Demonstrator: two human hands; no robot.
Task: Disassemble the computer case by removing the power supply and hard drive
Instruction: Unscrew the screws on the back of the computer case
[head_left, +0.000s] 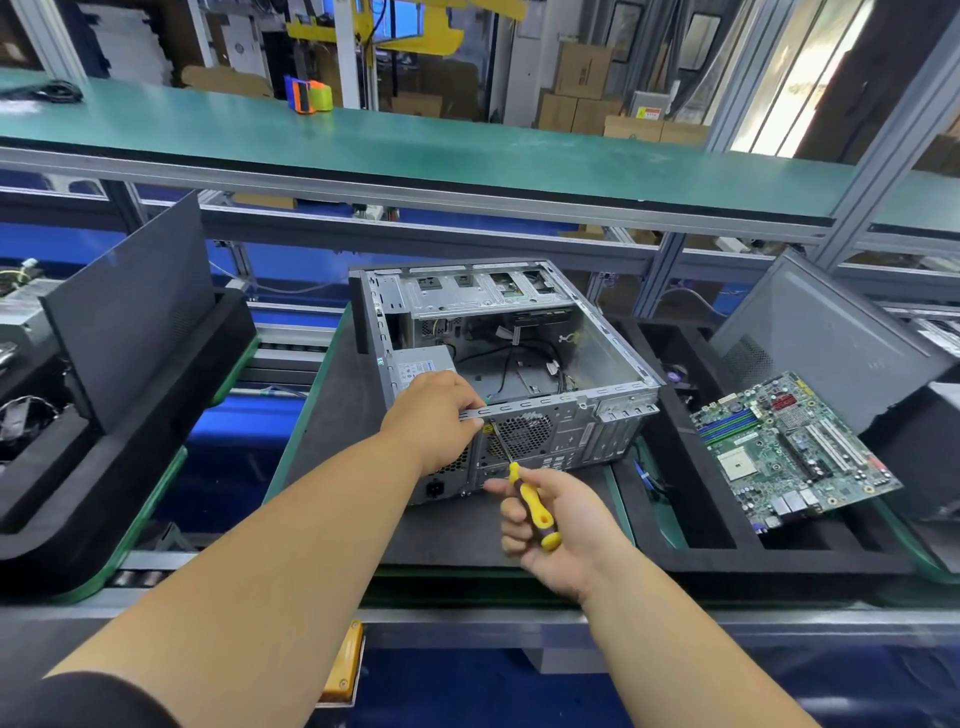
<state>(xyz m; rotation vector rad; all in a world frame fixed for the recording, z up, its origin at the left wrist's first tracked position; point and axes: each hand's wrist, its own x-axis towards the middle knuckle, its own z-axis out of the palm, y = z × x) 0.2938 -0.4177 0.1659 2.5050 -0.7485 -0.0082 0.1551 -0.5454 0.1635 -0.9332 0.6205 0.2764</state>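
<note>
Grey steel computer case (519, 364) lies open-side-up on the dark foam mat (332, 415), power supply (421, 366) inside; left hand (434, 415) clamps its rear rim; right hand (556, 525) grips the yellow-handled screwdriver (530, 499); best kept square to the screw, pressing firmly.

One open computer case (498, 364) sits in the middle, with one power supply (421, 368) inside its near-left corner. One yellow screwdriver (532, 506), two hands: the left hand (434, 415) and the right hand (558, 525). One motherboard (789, 452) lies at right. Two dark side panels: one left (135, 312), one right (826, 343). One tape dispenser (309, 95) sits far off.
</note>
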